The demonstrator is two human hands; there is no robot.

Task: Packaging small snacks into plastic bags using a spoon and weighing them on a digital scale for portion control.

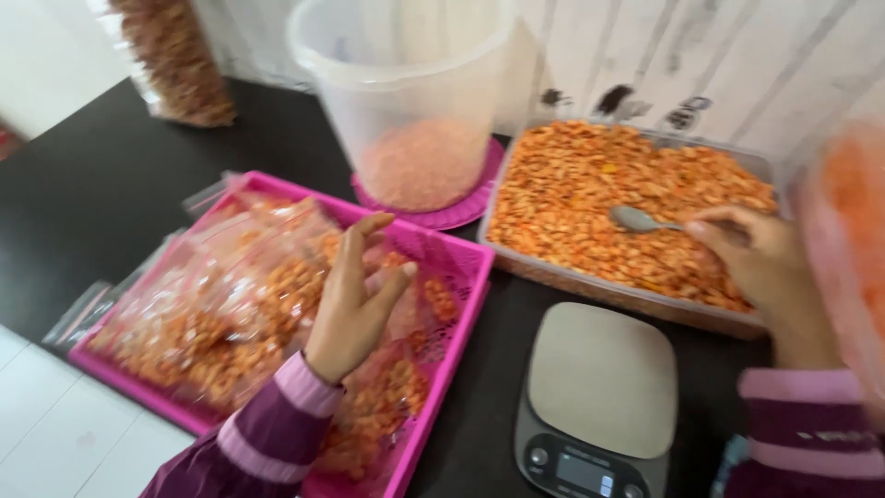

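Right hand gripped spoon by handle, bowl resting on snacks in tub. Left hand, fingers spread wide, hovered over bags in pink tray. Probably light, crumbly, slippery; best held at bag top.

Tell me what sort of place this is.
Probably a home kitchen counter set up for packing snacks: a digital kitchen scale, a clear tub of orange snack pieces, and a pink basket of filled plastic bags.
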